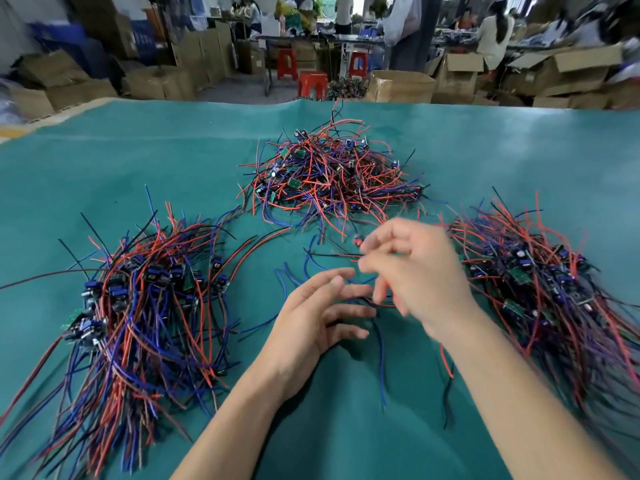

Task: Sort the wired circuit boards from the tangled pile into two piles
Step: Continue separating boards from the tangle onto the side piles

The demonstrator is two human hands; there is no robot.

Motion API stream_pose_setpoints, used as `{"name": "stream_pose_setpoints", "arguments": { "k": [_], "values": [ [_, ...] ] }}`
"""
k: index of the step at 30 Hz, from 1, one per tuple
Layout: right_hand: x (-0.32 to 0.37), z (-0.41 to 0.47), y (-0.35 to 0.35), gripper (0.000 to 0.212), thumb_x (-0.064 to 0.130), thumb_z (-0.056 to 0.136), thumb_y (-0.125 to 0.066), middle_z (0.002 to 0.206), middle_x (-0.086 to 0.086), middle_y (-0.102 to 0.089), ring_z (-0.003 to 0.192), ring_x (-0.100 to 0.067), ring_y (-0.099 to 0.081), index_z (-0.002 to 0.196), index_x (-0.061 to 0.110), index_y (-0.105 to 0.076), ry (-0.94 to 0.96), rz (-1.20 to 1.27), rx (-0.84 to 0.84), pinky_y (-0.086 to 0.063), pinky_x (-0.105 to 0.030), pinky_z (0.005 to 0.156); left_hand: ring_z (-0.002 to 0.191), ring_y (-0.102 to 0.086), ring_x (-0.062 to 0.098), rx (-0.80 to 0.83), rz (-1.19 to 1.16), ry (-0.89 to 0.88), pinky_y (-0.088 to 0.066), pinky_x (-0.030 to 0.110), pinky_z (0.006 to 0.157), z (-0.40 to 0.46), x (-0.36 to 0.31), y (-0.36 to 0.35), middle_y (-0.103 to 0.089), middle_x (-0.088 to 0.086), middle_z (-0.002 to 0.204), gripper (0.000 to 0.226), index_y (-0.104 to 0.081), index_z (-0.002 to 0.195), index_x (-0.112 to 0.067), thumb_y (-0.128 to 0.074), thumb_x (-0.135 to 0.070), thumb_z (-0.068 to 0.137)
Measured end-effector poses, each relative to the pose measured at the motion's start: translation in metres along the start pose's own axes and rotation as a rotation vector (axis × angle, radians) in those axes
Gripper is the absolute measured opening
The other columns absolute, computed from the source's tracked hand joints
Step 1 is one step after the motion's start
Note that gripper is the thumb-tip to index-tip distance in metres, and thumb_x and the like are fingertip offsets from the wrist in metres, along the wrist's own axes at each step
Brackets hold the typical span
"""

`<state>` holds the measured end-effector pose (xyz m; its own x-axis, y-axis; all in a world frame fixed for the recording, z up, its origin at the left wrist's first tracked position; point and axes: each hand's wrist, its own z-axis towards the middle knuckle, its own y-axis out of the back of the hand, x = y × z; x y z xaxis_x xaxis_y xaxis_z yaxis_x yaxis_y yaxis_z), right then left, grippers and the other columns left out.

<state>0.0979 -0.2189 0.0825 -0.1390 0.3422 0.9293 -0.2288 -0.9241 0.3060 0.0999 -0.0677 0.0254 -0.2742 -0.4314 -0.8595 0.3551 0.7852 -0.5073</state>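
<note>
The tangled pile (329, 174) of red, blue and black wired circuit boards lies at the table's middle, far from me. A sorted pile (145, 306) lies at the left, its boards bunched at the far end. Another sorted pile (547, 289) lies at the right. Between them, my right hand (415, 275) is blurred with its fingers curled, pinching the wires of one wired circuit board (357, 241). That board's blue, red and black wires (381, 358) trail toward me. My left hand (318, 313) hovers beside it with fingers spread and fairly straight, near the wires.
A teal cloth (138, 161) covers the table. A few loose wires (287, 275) lie in front of the tangled pile. Beyond the far edge are cardboard boxes (401, 86), red stools (311, 83) and people at other benches.
</note>
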Motion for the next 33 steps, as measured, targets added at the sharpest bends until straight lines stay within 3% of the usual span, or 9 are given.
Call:
{"name": "stream_pose_setpoints", "arguments": {
  "k": [4, 7, 11, 14, 16, 20, 26, 30, 33],
  "values": [
    [-0.003, -0.02, -0.006, 0.021, -0.005, 0.073, -0.067, 0.054, -0.005, -0.064, 0.036, -0.02, -0.058, 0.066, 0.015, -0.066, 0.1, -0.125, 0.161, -0.039, -0.02, 0.041, 0.081, -0.066, 0.028, -0.028, -0.024, 0.01, -0.057, 0.037, 0.068, 0.002, 0.0, 0.001, -0.067, 0.021, 0.105, 0.036, -0.061, 0.121, -0.002, -0.045, -0.029, 0.102],
    [-0.002, -0.027, -0.007, 0.015, 0.0, 0.068, -0.063, 0.054, -0.005, -0.063, 0.037, -0.018, -0.057, 0.065, 0.014, -0.065, 0.116, -0.186, 0.337, -0.04, -0.022, 0.043, 0.077, -0.065, 0.022, -0.078, 0.008, 0.027, -0.055, 0.032, 0.07, 0.003, 0.004, 0.004, -0.066, 0.018, 0.095, 0.029, -0.063, 0.101, -0.005, -0.048, -0.029, 0.103],
    [-0.006, -0.029, -0.005, 0.026, -0.002, 0.069, -0.07, 0.051, 0.005, -0.06, 0.041, -0.005, -0.049, 0.063, 0.023, -0.067, 0.169, -0.239, 0.475, -0.038, -0.018, 0.047, 0.066, -0.056, 0.018, -0.084, 0.105, 0.034, -0.049, 0.025, 0.058, 0.002, 0.006, 0.006, -0.062, 0.014, 0.08, 0.024, -0.059, 0.084, -0.008, -0.057, -0.025, 0.1],
    [-0.007, -0.029, -0.003, 0.016, 0.007, 0.076, -0.076, 0.062, 0.004, -0.068, 0.048, -0.005, -0.053, 0.073, 0.023, -0.071, 0.155, -0.226, 0.606, -0.043, -0.019, 0.051, 0.063, -0.055, 0.021, -0.103, 0.122, 0.009, -0.046, 0.026, 0.056, 0.002, 0.008, 0.006, -0.06, 0.018, 0.081, 0.017, -0.06, 0.08, -0.011, -0.059, -0.014, 0.097],
    [-0.009, -0.024, 0.002, 0.008, 0.02, 0.082, -0.076, 0.064, -0.003, -0.07, 0.049, -0.011, -0.058, 0.078, 0.017, -0.069, 0.081, -0.087, 0.558, -0.046, -0.024, 0.049, 0.061, -0.057, 0.021, -0.095, 0.094, -0.014, -0.048, 0.027, 0.055, 0.002, 0.007, 0.006, -0.06, 0.019, 0.08, 0.019, -0.06, 0.079, -0.01, -0.056, -0.01, 0.098],
    [-0.023, -0.008, 0.014, 0.019, 0.032, 0.082, -0.081, 0.062, -0.002, -0.065, 0.051, -0.015, -0.056, 0.077, 0.018, -0.068, -0.072, -0.026, 0.093, -0.042, -0.024, 0.045, 0.061, -0.06, 0.019, -0.058, 0.111, -0.023, -0.051, 0.023, 0.055, 0.002, 0.005, 0.005, -0.063, 0.015, 0.077, 0.022, -0.058, 0.077, -0.011, -0.054, -0.01, 0.099],
    [-0.028, -0.007, 0.009, 0.013, 0.006, 0.087, -0.074, 0.073, -0.012, -0.062, 0.062, -0.018, -0.059, 0.087, -0.007, -0.072, -0.222, 0.371, 0.232, -0.047, -0.023, 0.049, 0.063, -0.061, 0.021, 0.031, 0.201, -0.016, -0.05, 0.024, 0.056, -0.002, 0.004, 0.003, -0.065, 0.015, 0.075, 0.015, -0.061, 0.07, -0.015, -0.062, -0.02, 0.084],
    [-0.026, -0.007, 0.015, 0.018, 0.016, 0.074, -0.077, 0.07, -0.011, -0.064, 0.057, -0.017, -0.057, 0.082, 0.0, -0.072, -0.201, 0.449, 0.306, -0.047, -0.022, 0.051, 0.062, -0.062, 0.024, 0.074, 0.167, -0.006, -0.049, 0.026, 0.053, -0.004, 0.003, 0.003, -0.064, 0.015, 0.081, 0.021, -0.059, 0.082, -0.014, -0.071, -0.031, 0.08],
    [-0.029, -0.008, 0.013, 0.011, 0.01, 0.083, -0.074, 0.073, -0.014, -0.065, 0.058, -0.017, -0.058, 0.083, -0.001, -0.071, -0.198, 0.411, 0.349, -0.047, -0.022, 0.051, 0.061, -0.061, 0.022, 0.095, 0.171, -0.02, -0.048, 0.025, 0.05, -0.004, 0.003, 0.002, -0.065, 0.014, 0.083, 0.023, -0.064, 0.088, -0.013, -0.071, -0.035, 0.085]
  ]
}}
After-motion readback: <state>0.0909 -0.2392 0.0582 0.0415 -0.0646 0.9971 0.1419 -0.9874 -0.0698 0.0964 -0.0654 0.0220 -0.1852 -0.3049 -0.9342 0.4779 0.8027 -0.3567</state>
